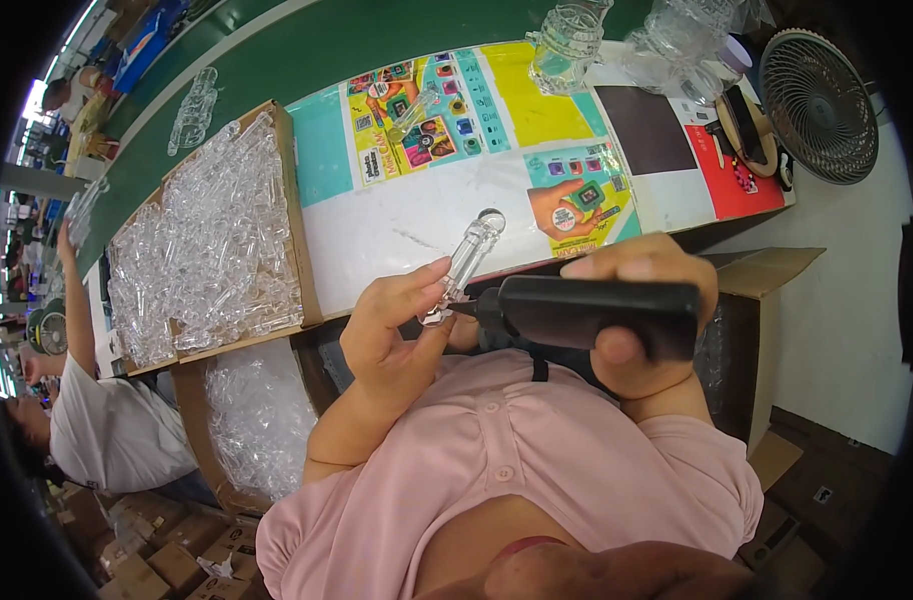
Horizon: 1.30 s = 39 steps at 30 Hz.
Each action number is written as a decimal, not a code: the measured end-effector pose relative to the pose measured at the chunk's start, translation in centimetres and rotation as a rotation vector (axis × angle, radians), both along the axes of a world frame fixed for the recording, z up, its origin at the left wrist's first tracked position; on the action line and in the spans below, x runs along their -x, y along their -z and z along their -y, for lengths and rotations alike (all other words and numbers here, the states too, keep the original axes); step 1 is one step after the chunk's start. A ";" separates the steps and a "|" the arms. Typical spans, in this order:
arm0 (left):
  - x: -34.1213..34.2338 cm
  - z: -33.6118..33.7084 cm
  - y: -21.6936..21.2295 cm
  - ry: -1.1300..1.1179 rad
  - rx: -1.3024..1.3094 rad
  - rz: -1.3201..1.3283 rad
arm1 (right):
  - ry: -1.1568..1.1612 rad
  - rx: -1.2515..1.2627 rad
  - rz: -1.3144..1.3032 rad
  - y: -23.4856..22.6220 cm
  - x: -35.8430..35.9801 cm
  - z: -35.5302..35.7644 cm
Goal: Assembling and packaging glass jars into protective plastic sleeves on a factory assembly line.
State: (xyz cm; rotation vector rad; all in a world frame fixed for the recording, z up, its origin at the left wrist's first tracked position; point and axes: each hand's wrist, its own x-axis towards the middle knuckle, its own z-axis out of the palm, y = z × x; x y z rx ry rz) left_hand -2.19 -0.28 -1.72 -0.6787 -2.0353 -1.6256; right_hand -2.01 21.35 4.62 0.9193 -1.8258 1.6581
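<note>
My left hand pinches a clear plastic tube-shaped part by its lower end, so that it tilts up and away over the table's near edge. A dark round ring shows at the part's far end. My right hand grips a black bottle with a narrow nozzle, lying level with its tip toward my left. The tip reaches the lower end of the clear part by my left fingertips. Whether anything comes out of the nozzle is too small to tell.
A cardboard box heaped with clear plastic parts stands on the left; a bag of clear pieces sits below. Printed sheets cover the table. Larger clear parts and a black fan are far right. A co-worker works at left.
</note>
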 end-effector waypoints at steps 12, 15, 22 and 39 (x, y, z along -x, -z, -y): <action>-0.5 0.1 -0.2 0.096 -0.116 0.240 | -0.041 -0.119 -0.356 1.0 -1.3 1.1; -0.5 0.4 -0.4 0.147 -0.153 0.293 | -0.053 -0.097 -0.391 1.2 -1.0 1.2; -1.0 0.6 -2.1 0.413 -0.554 0.746 | -0.050 0.014 -0.472 2.0 -0.6 1.2; -0.9 0.9 -1.9 0.389 -0.610 0.833 | -0.034 -0.049 -0.619 1.9 -0.5 2.3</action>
